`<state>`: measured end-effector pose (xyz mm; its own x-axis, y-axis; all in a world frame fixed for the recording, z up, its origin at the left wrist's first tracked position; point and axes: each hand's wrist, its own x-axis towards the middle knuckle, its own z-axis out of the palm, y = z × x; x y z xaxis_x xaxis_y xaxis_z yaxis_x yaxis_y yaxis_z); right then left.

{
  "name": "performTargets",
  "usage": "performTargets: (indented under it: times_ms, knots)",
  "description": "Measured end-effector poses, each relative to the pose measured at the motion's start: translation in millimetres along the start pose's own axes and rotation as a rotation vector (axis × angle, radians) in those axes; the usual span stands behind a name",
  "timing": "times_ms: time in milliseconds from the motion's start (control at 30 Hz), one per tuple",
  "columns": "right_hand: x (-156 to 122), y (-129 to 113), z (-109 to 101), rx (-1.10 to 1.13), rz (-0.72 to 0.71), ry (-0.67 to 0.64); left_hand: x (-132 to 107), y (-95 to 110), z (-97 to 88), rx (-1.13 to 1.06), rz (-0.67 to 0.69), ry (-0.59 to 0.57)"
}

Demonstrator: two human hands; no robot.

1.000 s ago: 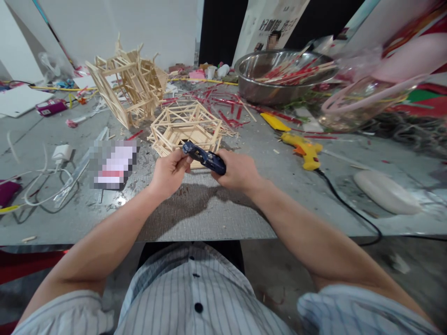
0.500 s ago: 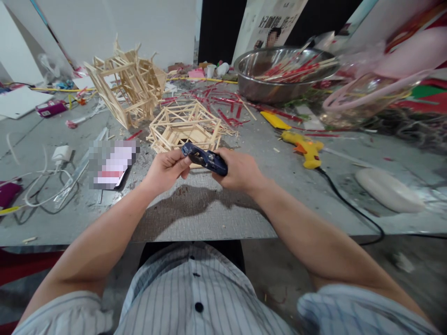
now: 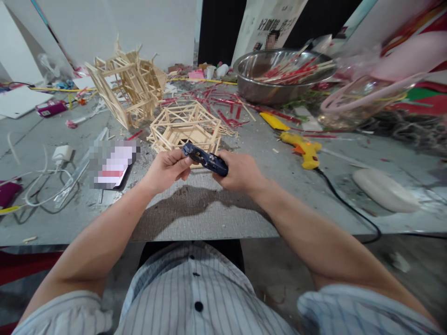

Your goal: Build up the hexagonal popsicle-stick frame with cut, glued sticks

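Observation:
My right hand (image 3: 240, 171) is wrapped round a dark blue hand tool (image 3: 205, 158), which it holds over the grey table (image 3: 209, 209). My left hand (image 3: 166, 170) has its fingers pinched together at the tool's left tip; whatever they pinch is too small to make out. Just behind both hands lies a low frame of pale wooden sticks (image 3: 185, 126). A taller stick frame (image 3: 127, 86) stands tilted further back on the left.
A yellow glue gun (image 3: 302, 148) with a black cord lies to the right. Behind it are a steel bowl (image 3: 279, 74) of red and pale sticks and a clear plastic container (image 3: 363, 100). White charger and cables (image 3: 59, 156) lie left. Red stick scraps litter the middle.
Both hands have stayed almost still with the blue tool; they shifted very slightly toward me. Nothing else on the table moved.

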<state>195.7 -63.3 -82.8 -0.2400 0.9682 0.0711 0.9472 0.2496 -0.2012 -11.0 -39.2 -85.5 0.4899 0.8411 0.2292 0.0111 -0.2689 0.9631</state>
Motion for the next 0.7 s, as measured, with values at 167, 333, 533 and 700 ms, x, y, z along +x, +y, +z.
performTargets:
  times_ms: [167, 333, 533, 700]
  knots:
    - [0.4, -1.8, 0.9, -0.015, 0.015, 0.018, 0.1, 1.8, 2.9, 0.088, 0.025, 0.04]
    - [3.2, -2.7, 3.1, -0.012, 0.083, 0.051, -1.2, 4.8, 3.9, 0.176, 0.011, 0.044]
    - [8.7, 16.0, 2.3, 0.055, 0.224, 0.266, 1.5, 2.1, 4.0, 0.014, -0.092, 0.048]
    - [15.2, 32.7, 1.4, 0.123, 0.33, 0.387, 2.8, 0.3, 5.8, -0.164, -0.142, 0.02]
